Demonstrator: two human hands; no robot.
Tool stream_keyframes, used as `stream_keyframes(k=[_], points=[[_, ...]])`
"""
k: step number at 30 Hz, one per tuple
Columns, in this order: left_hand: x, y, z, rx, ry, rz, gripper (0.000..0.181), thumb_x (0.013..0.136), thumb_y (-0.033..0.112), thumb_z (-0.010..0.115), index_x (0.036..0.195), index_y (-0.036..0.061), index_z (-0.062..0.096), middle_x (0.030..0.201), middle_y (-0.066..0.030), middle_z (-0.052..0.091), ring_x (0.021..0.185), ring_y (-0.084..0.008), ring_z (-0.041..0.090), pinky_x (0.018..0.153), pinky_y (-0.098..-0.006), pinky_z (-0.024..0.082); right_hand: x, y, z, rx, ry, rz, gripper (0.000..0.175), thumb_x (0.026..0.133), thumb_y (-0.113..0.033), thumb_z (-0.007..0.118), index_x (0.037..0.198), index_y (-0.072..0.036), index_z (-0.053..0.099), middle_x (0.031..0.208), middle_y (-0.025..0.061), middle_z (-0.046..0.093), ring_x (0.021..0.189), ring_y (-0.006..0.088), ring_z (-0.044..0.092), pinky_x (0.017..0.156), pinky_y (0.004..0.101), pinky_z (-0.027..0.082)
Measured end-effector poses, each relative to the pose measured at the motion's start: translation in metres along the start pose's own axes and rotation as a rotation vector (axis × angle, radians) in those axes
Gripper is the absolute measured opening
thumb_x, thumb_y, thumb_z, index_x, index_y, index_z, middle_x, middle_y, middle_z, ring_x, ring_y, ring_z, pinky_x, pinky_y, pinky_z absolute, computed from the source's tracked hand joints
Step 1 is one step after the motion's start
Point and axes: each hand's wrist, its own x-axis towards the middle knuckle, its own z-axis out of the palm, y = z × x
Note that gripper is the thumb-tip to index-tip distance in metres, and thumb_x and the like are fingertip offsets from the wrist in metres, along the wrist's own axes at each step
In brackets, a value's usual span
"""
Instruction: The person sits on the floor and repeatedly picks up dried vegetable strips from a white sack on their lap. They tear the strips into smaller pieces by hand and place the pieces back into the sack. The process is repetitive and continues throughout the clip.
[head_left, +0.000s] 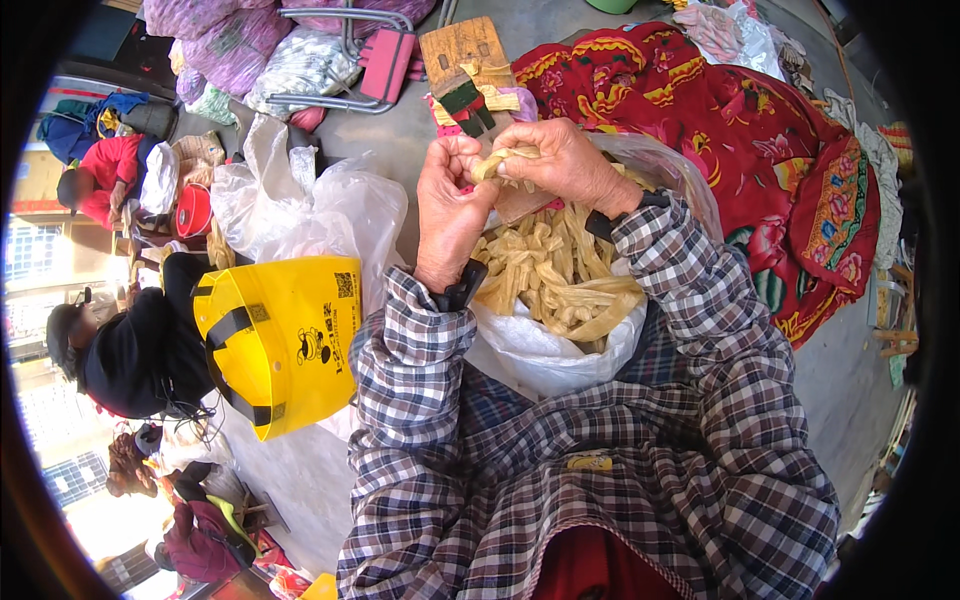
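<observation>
My left hand (454, 206) and my right hand (559, 161) face each other over a white woven sack (559, 364), pinching a pale yellow-tan strip (491, 163) between their fingertips. The strip looks looped or folded; its material cannot be told for certain. Many similar tan strips (555, 270), some knotted or bunched, fill the sack on my lap. Just beyond my hands stands a wooden stool or bench (465, 49) with a dark green block-like part (459, 97) at its near end and some yellowish strips on it. Part of a brown board shows under my hands.
A yellow bag (315, 390) with black straps stands to the left, beside clear and white plastic bags (300, 202). A red floral blanket (795, 172) lies at the right. A folding chair with a pink seat (386, 66) and stuffed sacks (217, 52) are at the upper left. Several people sit farther left.
</observation>
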Motion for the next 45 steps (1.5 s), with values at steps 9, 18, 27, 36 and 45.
stream_keyframes(k=[9,18,27,36,45], points=[[0.0,-0.006,-0.001,0.492,0.144,0.342,0.021,0.079,-0.007,0.064,0.095,0.0003,0.052,0.08,-0.0026,0.054,0.07,-0.0074,0.051,0.062,-0.0227,0.045,-0.004,-0.001,0.004,0.646,-0.102,0.225,0.032,0.093,-0.028,0.062,0.101,0.003,0.067,0.08,-0.0039,0.062,0.074,0.0038,0.054,0.066,0.02,0.045],[-0.01,0.019,0.008,0.095,-0.038,-0.229,0.019,0.094,0.016,0.06,0.082,0.0021,0.062,0.067,0.004,0.055,0.057,-0.0019,0.046,0.048,-0.0188,0.035,0.001,-0.004,0.013,0.385,0.041,0.029,0.033,0.098,-0.032,0.055,0.097,-0.001,0.066,0.076,-0.0055,0.055,0.07,0.0033,0.049,0.061,0.0203,0.043],[-0.025,0.028,0.013,0.011,-0.179,-0.088,0.023,0.096,0.019,0.058,0.081,0.003,0.062,0.066,0.0035,0.054,0.057,-0.0028,0.045,0.051,-0.0186,0.035,0.018,0.022,-0.018,0.238,0.29,0.119,0.044,0.094,-0.04,0.06,0.078,0.001,0.062,0.063,-0.003,0.053,0.06,0.005,0.046,0.054,0.0239,0.042],[-0.006,-0.002,0.014,0.446,-0.073,0.348,0.028,0.079,0.008,0.074,0.1,0.0036,0.057,0.085,-0.0102,0.064,0.07,-0.0136,0.056,0.068,-0.0281,0.049,0.009,0.022,0.009,0.016,0.267,-0.028,0.044,0.094,-0.041,0.058,0.079,0.0,0.064,0.059,0.0026,0.052,0.057,0.0075,0.046,0.053,0.0287,0.042],[-0.022,-0.003,0.025,0.459,0.057,0.314,0.011,0.076,0.003,0.067,0.081,0.0033,0.058,0.067,-0.0103,0.06,0.06,-0.0125,0.058,0.061,-0.0268,0.048,0.01,0.026,-0.006,-0.28,0.317,0.064,0.037,0.087,-0.037,0.065,0.078,-0.002,0.069,0.059,0.0166,0.057,0.05,0.0272,0.057,0.051,0.0361,0.045]])
